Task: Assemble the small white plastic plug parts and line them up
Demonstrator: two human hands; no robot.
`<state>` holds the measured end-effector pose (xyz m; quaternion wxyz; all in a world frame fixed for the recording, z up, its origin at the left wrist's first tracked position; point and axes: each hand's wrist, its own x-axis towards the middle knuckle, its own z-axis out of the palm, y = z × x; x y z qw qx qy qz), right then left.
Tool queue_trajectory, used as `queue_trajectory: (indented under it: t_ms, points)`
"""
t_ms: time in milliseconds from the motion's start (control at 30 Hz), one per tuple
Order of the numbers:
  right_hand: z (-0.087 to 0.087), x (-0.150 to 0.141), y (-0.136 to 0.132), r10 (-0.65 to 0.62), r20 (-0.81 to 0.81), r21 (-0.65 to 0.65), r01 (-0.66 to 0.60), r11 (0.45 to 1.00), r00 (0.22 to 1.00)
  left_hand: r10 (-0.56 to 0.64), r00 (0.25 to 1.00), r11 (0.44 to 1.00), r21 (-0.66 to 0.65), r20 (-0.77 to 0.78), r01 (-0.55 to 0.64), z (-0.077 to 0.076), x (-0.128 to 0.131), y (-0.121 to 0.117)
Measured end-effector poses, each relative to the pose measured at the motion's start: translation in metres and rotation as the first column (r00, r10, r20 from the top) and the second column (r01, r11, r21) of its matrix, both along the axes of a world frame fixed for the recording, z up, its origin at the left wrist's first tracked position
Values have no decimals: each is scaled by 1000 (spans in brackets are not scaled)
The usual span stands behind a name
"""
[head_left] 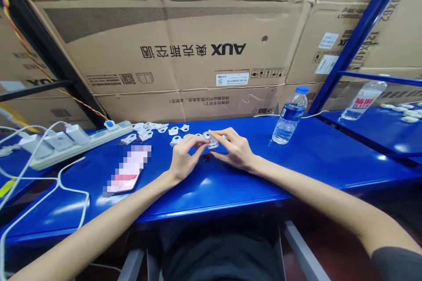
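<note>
My right hand (pixel 235 149) grips a white plastic part (pixel 213 141) between thumb and fingers, just above the table. It has a rounded top and small holes along its lower edge. From the other side, my left hand (pixel 186 158) reaches to the same part with thumb and forefinger pinched. A speck of red shows at those fingertips, too small to name. Below the hands lies a little cluster of red and black pieces (pixel 206 156). Similar white plastic parts (pixel 176 140) lie on the table behind my left hand, some partly hidden by my fingers.
The blue table (pixel 211 193) carries a phone (pixel 128 169), partly pixelated, on the left. Beyond it, a power strip (pixel 99 140) holds several chargers and trailing white cables. More white parts (pixel 145 131) are scattered nearby. A water bottle (pixel 288 116) stands right. Cardboard (pixel 184 22) walls the back.
</note>
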<state>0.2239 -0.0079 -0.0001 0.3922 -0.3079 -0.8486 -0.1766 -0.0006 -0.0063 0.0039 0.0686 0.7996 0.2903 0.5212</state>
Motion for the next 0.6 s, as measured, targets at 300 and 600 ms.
queue_trajectory:
  t_ms: [300, 600]
  points:
    - [0, 0, 0, -6, -4, -25, 6, 1000, 1000, 12, 999, 1000, 26, 41, -13, -1, 1, 0]
    - [-1, -3, 0, 47, -36, 111, -42, 993, 998, 5, 1000, 1000, 1, 13, -5, 1, 1, -1]
